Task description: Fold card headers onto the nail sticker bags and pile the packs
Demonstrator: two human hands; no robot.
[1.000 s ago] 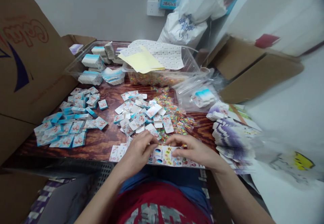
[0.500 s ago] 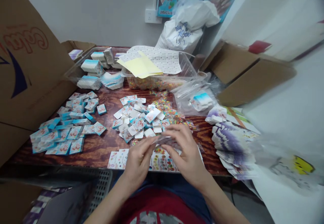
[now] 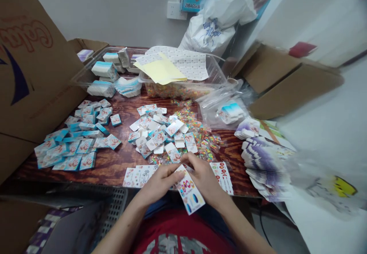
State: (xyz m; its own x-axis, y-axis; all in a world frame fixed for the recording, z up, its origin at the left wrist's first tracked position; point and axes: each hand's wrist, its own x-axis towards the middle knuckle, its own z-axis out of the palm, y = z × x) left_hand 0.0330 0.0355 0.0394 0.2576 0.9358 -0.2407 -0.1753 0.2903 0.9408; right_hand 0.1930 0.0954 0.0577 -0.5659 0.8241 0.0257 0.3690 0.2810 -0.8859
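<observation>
A white card of colourful nail stickers (image 3: 191,196) hangs tilted between my hands above the table's front edge. My left hand (image 3: 160,181) is closed on its upper end, thumb lying over the printed face. My right hand (image 3: 203,175) is closed along the card's other side, fingers curled at the top; its thumb is mostly hidden behind the card. Below and beside my hands lies a row of sticker sheets (image 3: 222,175). Just beyond my fingertips is a heap of small blue-and-white boxes (image 3: 156,141) printed with a hand picture.
More small boxes (image 3: 77,150) are piled left. Small clear bags of coloured pieces (image 3: 200,135) lie right of the heap. Clear plastic trays (image 3: 83,78) stand behind. Purple-and-white flat cartons (image 3: 262,166) are stacked right. A large cardboard box (image 3: 34,74) borders the left, an open one (image 3: 289,89) the right.
My hands have lowered slightly and turned. The sticker card, earlier edge-on and blurred between my fingers, now shows its printed face pointing down toward me. The view has shifted a little.
</observation>
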